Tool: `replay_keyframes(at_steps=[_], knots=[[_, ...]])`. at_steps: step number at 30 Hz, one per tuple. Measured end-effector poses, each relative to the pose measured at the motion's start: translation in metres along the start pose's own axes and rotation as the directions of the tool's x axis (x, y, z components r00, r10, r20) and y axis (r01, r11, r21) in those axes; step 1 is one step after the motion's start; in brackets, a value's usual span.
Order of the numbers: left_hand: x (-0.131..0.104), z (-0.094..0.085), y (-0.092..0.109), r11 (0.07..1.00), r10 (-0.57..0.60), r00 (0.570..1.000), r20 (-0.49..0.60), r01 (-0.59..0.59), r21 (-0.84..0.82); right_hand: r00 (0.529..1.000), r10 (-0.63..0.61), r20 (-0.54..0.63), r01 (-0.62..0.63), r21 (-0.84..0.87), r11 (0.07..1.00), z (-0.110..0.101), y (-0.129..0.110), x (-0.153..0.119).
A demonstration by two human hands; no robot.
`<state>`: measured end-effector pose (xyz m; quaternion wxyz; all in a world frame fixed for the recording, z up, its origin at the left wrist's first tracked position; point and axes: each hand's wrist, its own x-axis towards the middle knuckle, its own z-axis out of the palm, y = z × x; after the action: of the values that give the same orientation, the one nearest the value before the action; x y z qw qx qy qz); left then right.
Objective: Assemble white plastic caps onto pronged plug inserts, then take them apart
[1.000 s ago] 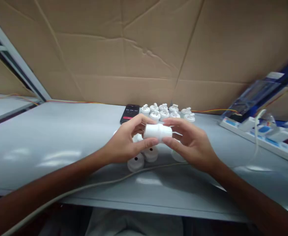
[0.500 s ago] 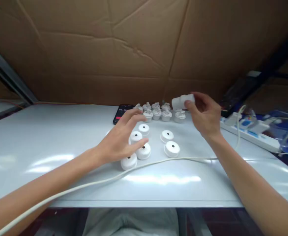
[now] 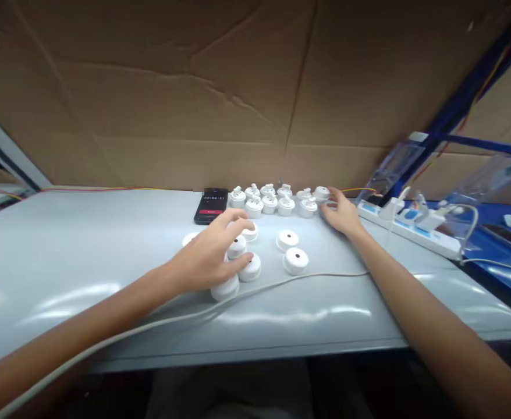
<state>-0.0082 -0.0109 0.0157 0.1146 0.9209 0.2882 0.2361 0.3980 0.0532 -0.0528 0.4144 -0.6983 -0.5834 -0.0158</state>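
Gripping white unit (image 3: pixel 322 194) w/ R hand (image 3: pixel 343 214), thumb and fingers closed on its right side, at R end of pronged units (image 3: pixel 268 203). Can't tell grip force, nor full contact w/ table (image 3: pixel 128 215). Best to hold it low on the body, square to the surface, and ease fingers out sideways, not up, so as not to tip it. Go gently on the left: standing v. close to its neighbours, poss. touching, can't tell. Watch pronged tops esp., apt to catch a fingertip.

Holding L hand (image 3: pixel 207 256) open, thumb spread, over L group of white caps (image 3: pixel 250 267); can't tell if touching any. Better to come down from above w/ fingertips either side of just one cap, w/o nudging the rest. Note 2 more caps w/ dark centre dots (image 3: pixel 296 261) apart to the right, betw. both hands.

Farther out, mind cable (image 3: pixel 281 283) running in front of caps and up to R forearm; lift forearm clear rather than drag it. Leave elbow room near power strip (image 3: pixel 439 245) on the right, and phone (image 3: pixel 212 206) just left of pronged units.
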Motion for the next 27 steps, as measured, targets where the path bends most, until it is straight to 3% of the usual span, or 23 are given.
replay_keyframes(at_steps=[4,6,9,12,14,16,20,22,23,25,27], knots=[[-0.001,-0.001,-0.003,0.999,0.032,0.999,0.003,-0.032,0.009,0.999,0.051,0.016,-0.051,-0.030,0.998,0.000,-0.005,0.001],[-0.001,-0.003,-0.005,0.999,0.038,0.999,-0.008,-0.038,0.011,0.998,0.029,-0.053,-0.032,-0.050,0.998,-0.002,-0.011,0.001],[0.001,-0.009,-0.009,0.999,-0.007,1.000,-0.016,0.008,0.034,0.979,-0.102,-0.176,0.098,-0.032,0.995,-0.007,-0.032,-0.001],[0.002,-0.012,-0.016,0.995,-0.070,0.997,-0.023,0.072,0.067,0.955,-0.254,-0.150,0.266,0.063,0.962,-0.012,-0.065,-0.012],[0.002,-0.012,-0.022,0.990,-0.100,0.995,-0.009,0.101,0.098,0.938,-0.338,-0.080,0.346,0.112,0.932,-0.016,-0.089,-0.024],[0.002,-0.010,-0.028,0.985,-0.127,0.992,0.027,0.122,0.123,0.892,-0.433,0.133,0.411,0.165,0.897,-0.020,-0.113,-0.039],[0.002,-0.009,-0.034,0.980,-0.192,0.979,0.064,0.187,0.072,0.688,-0.507,0.519,0.456,0.235,0.858,-0.026,-0.144,-0.063],[0.001,-0.009,-0.034,0.976,-0.216,0.974,0.065,0.214,0.043,0.596,-0.493,0.634,0.458,0.236,0.857,-0.028,-0.149,-0.068],[0.001,-0.010,-0.033,0.975,-0.224,0.972,0.066,0.222,0.035,0.575,-0.485,0.660,0.455,0.235,0.859,-0.028,-0.149,-0.069],[0.001,-0.010,-0.031,0.977,-0.213,0.974,0.073,0.213,0.012,0.585,-0.474,0.658,0.442,0.231,0.866,-0.027,-0.146,-0.068],[0.003,-0.010,-0.031,0.979,-0.198,0.978,0.072,0.201,-0.036,0.635,-0.457,0.623,0.425,0.212,0.880,-0.026,-0.141,-0.065]])
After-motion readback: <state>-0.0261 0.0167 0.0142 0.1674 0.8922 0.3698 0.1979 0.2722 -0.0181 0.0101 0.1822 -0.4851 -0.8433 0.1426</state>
